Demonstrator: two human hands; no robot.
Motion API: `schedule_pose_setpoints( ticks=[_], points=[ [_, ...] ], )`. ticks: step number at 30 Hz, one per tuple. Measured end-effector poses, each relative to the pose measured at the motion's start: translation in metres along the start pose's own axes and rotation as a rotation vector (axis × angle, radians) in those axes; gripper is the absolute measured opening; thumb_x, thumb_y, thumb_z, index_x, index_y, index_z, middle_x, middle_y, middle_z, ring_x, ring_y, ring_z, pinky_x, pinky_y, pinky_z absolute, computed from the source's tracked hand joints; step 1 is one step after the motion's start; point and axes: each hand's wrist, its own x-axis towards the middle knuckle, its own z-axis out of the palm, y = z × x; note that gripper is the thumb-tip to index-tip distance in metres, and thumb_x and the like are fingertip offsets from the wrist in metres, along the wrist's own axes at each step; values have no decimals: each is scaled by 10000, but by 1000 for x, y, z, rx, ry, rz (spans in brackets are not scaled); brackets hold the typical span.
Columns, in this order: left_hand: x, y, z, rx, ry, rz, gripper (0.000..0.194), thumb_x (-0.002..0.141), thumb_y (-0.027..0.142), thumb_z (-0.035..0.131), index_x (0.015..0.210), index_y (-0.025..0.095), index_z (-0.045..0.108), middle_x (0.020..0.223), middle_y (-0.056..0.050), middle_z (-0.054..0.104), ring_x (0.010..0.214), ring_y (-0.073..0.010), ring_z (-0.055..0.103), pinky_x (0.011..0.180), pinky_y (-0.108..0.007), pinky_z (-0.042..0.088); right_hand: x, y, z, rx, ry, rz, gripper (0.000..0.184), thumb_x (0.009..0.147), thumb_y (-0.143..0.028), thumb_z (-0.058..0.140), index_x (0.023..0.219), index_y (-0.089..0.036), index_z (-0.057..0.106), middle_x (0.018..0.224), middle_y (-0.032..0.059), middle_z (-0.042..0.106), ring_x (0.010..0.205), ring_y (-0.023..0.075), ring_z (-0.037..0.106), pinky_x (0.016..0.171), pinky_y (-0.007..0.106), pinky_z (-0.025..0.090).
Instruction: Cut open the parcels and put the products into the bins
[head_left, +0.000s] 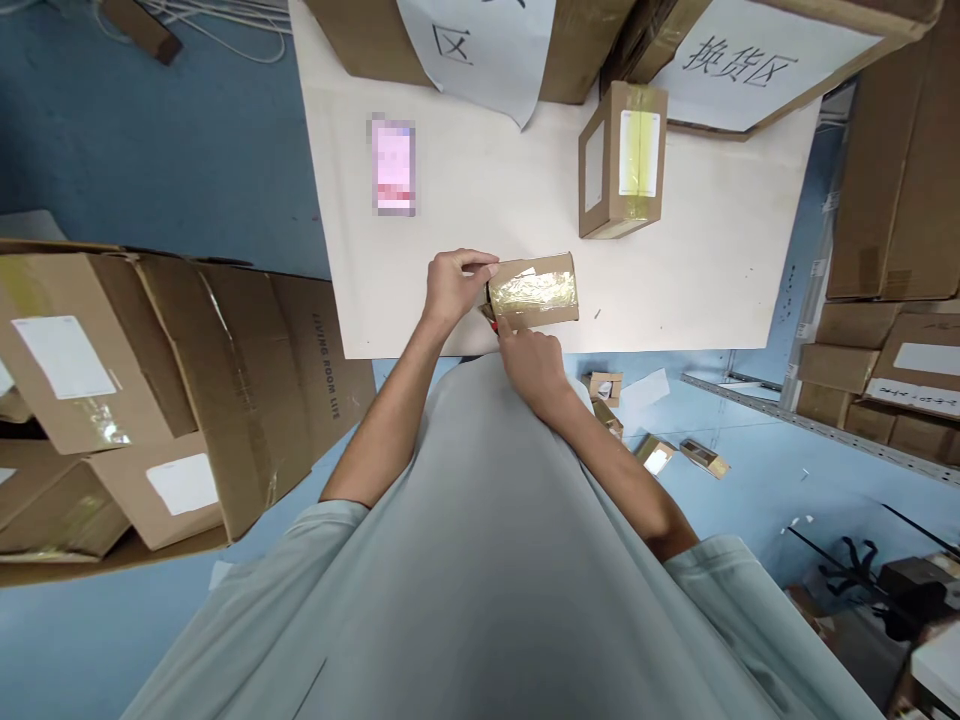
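A small cardboard box [534, 291] with shiny clear tape lies near the front edge of the white table. At its left end, my left hand [456, 288] pinches the upper corner between thumb and fingers. My right hand [534, 362] is curled at the lower left corner, its fingertips against the cardboard. That left end looks parted, and a bit of something dark and red shows there, too small to name. Behind, to the right, a taller taped box [622, 165] with white labels stands upright.
A phone [394, 167], blurred out, lies on the table [480, 180] at left. Large boxes with paper signs [750, 65] line the back edge. A big open carton [300, 350] of boxes stands at left. Small opened boxes [655, 455] lie on the floor at right, near a shelf rail [817, 425].
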Motion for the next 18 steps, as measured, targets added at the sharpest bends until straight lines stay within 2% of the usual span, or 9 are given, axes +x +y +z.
schedule_pose_setpoints(
  ticks=[2, 4, 6, 9, 12, 15, 18],
  points=[
    [-1, 0, -2, -6, -26, 4, 126, 920, 194, 782, 996, 207, 881, 1137, -70, 872, 1089, -238, 803, 1087, -405, 634, -4, 16, 11, 13, 29, -29, 582, 1211, -228, 369, 1793, -227, 385, 1303, 192, 813, 1161, 277, 810, 972, 346, 575],
    [-4, 0, -2, 6, -48, 8, 125, 923, 222, 788, 1012, 209, 875, 1147, -74, 869, 1101, -243, 801, 1081, -400, 637, -14, 35, 22, 47, 77, -2, 567, 1236, -341, 348, 1799, -283, 391, 1300, 160, 820, 1123, 268, 808, 943, 323, 552],
    [-9, 2, -1, 40, -51, 15, 145, 943, 251, 772, 1045, 212, 867, 1165, -81, 862, 1112, -250, 795, 1078, -405, 642, -27, 55, 32, 113, 145, 72, 561, 1244, -419, 333, 1786, -304, 425, 1276, 129, 833, 1079, 257, 805, 892, 291, 524],
    [-19, 10, 8, 155, 6, 96, 203, 1007, 276, 703, 1139, 233, 852, 1261, -96, 834, 1204, -284, 765, 1138, -472, 621, -43, 82, 41, 245, 269, 207, 534, 1239, -426, 350, 1725, -282, 520, 1198, 99, 856, 1023, 252, 806, 822, 261, 485],
    [-30, 25, 31, 289, 21, 288, 246, 1086, 306, 624, 1234, 283, 820, 1416, -89, 778, 1435, -326, 657, 1289, -575, 507, -46, 106, 45, 362, 353, 322, 499, 1222, -390, 371, 1646, -248, 591, 1140, 92, 868, 990, 265, 807, 805, 262, 476],
    [-33, 35, 65, 340, -128, 441, 255, 1130, 362, 581, 1274, 311, 786, 1482, -71, 745, 1589, -339, 545, 1389, -651, 362, -41, 123, 44, 421, 370, 359, 485, 1200, -361, 389, 1605, -210, 607, 1132, 103, 867, 980, 283, 802, 821, 278, 491],
    [-29, 32, 91, 352, -229, 471, 274, 1147, 421, 554, 1252, 307, 779, 1448, -92, 753, 1589, -349, 554, 1415, -683, 300, -35, 132, 37, 430, 364, 300, 474, 1200, -340, 354, 1563, -209, 629, 1170, 108, 853, 1024, 282, 793, 835, 280, 499]
  ],
)
